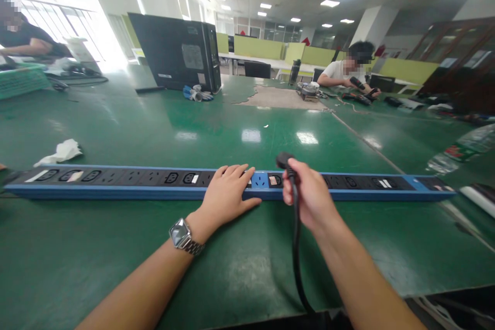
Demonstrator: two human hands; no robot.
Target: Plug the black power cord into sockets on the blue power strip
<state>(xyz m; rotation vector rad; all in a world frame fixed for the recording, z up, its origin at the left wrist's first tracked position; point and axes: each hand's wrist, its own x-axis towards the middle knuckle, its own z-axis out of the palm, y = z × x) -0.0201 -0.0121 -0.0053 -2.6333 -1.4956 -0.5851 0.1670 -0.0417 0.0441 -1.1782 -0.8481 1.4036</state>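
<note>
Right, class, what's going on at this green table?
A person's left hand lies flat on a long blue-and-black power strip. The right hand grips a black plug, held up by the strip and not in a socket. Its cord hangs toward the near table edge.

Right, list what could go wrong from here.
The black cord runs from the plug towards the near edge of the green table; it might snag there and tug at the right hand.
The left hand rests on the power strip, covering some sockets, so it could get in the plug's way.
The sockets differ in shape; the plug may not fit every one.
</note>
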